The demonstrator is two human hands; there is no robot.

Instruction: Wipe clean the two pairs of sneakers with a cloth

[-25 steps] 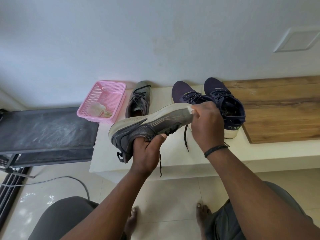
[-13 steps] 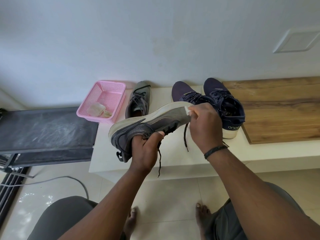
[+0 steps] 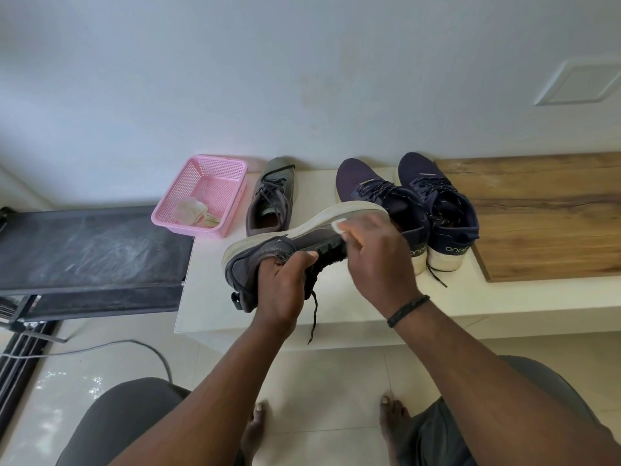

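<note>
Fingers of the right hand pinch a white cloth against the grey sneaker; the left hand grips its collar. Early going, I'd judge — its mate and the navy pair wait on the ledge.

Four sneakers show: two grey and two navy. One pink basket holds what seems to be one crumpled rag. One white cloth and two hands are visible.
</note>
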